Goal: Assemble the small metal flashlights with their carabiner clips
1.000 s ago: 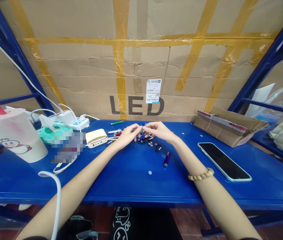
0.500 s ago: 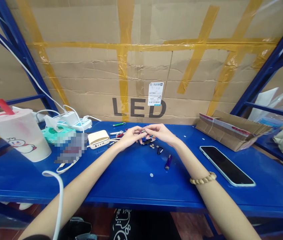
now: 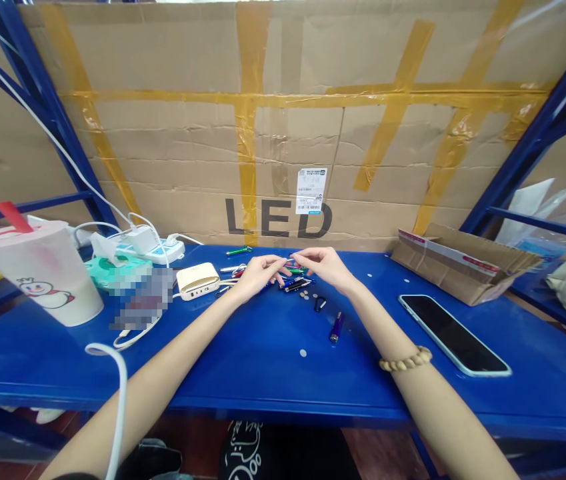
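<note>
My left hand [image 3: 261, 275] and my right hand [image 3: 327, 268] meet over the pile of small metal pieces. Both are closed in a pinch, fingertips nearly together, around something small and slim that is too tiny to name. Beneath the fingers lie several coloured cylinders, among them a black one [image 3: 297, 285]. Small round button cells [image 3: 305, 294] sit just in front of the pile, beside a black clip [image 3: 319, 304]. Closer to me is a purple cylinder like a mini flashlight [image 3: 337, 327]. A green one [image 3: 239, 251] rests at the back.
On the left stand a paper cup [image 3: 57, 280] with a red straw, a cream power bank [image 3: 197, 281], a teal tissue pack [image 3: 117, 270] and a power strip [image 3: 163, 249] with cables. A phone [image 3: 455, 335] and an open cardboard box [image 3: 463, 267] are on the right.
My fingers have shifted slightly and spread a little, showing more of the pile beneath. The slim thing between the fingertips shows more. The view has tilted slightly upward.
</note>
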Demonstrator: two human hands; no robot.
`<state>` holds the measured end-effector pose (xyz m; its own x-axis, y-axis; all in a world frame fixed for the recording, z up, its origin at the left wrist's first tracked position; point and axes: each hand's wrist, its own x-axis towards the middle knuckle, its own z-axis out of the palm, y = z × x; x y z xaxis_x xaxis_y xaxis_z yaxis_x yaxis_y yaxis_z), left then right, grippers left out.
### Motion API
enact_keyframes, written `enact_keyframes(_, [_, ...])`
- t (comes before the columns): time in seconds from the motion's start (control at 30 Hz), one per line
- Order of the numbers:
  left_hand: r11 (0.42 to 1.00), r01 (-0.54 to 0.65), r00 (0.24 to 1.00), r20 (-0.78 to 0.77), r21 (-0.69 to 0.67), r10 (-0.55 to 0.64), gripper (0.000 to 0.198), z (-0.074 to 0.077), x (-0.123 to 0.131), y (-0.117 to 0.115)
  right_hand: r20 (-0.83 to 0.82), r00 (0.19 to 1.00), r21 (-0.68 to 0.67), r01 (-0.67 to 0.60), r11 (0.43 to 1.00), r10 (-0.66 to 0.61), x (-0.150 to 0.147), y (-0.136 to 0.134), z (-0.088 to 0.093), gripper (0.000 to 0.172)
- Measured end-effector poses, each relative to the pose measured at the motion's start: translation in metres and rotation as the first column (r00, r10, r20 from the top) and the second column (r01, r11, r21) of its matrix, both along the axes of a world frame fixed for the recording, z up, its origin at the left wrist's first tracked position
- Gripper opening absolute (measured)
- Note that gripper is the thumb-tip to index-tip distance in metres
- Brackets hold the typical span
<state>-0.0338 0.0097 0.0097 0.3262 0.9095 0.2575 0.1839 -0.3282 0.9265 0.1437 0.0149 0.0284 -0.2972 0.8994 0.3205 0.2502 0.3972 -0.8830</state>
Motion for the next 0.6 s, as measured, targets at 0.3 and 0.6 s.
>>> enact_keyframes(0.3, [0.999, -0.044, 0.994, 0.100, -0.016, 0.046, 0.034, 0.0000, 0.0007, 0.0009, -0.002, 0.999, -0.042, -0.045, 0.998, 0.045, -0.0018, -0.0001, -0.0002, 0.035])
enact_keyframes(0.6, [0.994, -0.053, 0.976, 0.205, -0.097, 0.072, 0.033, 0.0047, -0.0040, -0.0015, -0.045, 0.998, 0.019, -0.033, 0.999, 0.034, 0.0039, 0.0050, 0.0003, 0.037])
